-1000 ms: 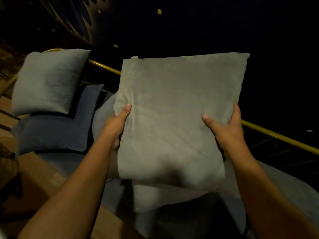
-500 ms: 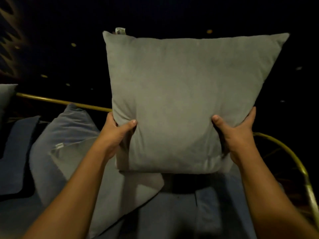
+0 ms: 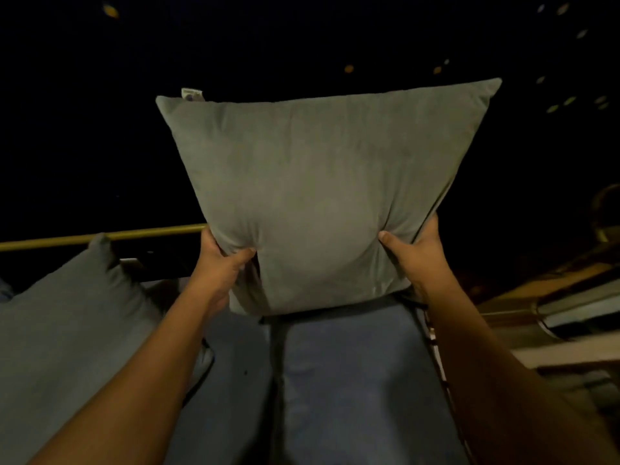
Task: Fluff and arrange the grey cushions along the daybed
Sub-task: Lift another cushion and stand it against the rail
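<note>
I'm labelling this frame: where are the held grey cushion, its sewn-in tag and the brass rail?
grey cushion (image 3: 322, 196), head view, middle of its face.
tag (image 3: 192, 94), head view, top-left corner.
brass rail (image 3: 100, 237), head view, left stretch.

Support: a daybed (image 3: 352, 380) with a blue-grey seat pad, running away from the camera under dim light.
Seat surface: a dark seam (image 3: 276, 380) runs lengthwise down the pad, splitting it into two panels.
Frame: a brass-coloured rail (image 3: 100, 237) crosses behind the seat on the left side.
On the seat, left: a grey cushion (image 3: 67, 330) rests on the pad, its top corner poking up against the rail.
On the seat, right of the seam: bare fabric.
Right edge: blurred; the frame there cannot be made out clearly.
</note>
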Demonstrator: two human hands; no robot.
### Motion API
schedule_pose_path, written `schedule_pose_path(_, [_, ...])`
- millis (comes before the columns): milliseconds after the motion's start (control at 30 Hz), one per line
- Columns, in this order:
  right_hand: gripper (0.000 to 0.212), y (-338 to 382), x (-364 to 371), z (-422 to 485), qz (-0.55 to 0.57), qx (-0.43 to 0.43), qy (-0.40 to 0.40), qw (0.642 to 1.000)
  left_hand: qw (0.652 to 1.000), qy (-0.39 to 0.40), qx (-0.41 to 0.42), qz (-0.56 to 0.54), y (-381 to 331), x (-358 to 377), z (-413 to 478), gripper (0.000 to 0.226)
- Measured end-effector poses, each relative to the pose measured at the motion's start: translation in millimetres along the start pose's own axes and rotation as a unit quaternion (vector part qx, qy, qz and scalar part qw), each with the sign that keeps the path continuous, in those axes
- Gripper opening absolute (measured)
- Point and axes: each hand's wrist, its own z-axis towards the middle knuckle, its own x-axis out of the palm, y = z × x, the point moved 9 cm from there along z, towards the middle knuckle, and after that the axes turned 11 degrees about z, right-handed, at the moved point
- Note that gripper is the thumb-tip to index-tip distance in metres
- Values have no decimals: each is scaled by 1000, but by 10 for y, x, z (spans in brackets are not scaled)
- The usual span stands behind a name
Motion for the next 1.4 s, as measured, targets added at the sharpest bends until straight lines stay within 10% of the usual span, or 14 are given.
schedule_pose_path(267, [89, -859, -269, 469, -13, 85, 33, 996, 993, -63, -13, 98, 539, 709, 251, 66])
schedule_pose_path(533, [116, -1509, -81, 446, 1, 190, 22, 981, 979, 53, -179, 80, 1199, 1098, 513, 89])
schedule_pose_path(833, [120, -1637, -135, 411, -82, 152, -47, 984, 992, 56, -94, 64, 1096, 1467, 635, 104])
schedule_pose_path(1133, [67, -1335, 123, -158, -77, 110, -94, 986, 974, 101, -57, 194, 835, 1106, 367, 56])
schedule_pose_path(1400, [22, -1121, 1728, -1014, -50, 71, 85, 993, 968, 74, -11, 239, 795, -367, -404, 25])
